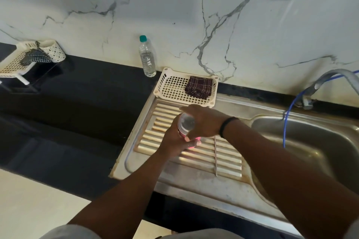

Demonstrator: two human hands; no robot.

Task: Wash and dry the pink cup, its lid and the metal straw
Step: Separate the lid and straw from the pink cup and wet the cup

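Note:
Over the ribbed steel drainboard (194, 163) my left hand (174, 139) grips the body of the pink cup (197, 138), of which only slivers of pink show between the fingers. My right hand (202, 120) curls over the cup's top and holds the clear lid (186, 123) at its edge. The metal straw (215, 155) lies lengthwise on the drainboard ridges, just right of both hands and apart from them.
A cream plastic basket (171, 87) with a folded dark checked cloth (198, 87) stands at the back of the drainboard. The sink basin (310, 141) lies to the right, under a tap (326, 79) with a blue hose (287, 120). A water bottle (147, 57) stands by the wall. Another basket (13, 64) sits far left.

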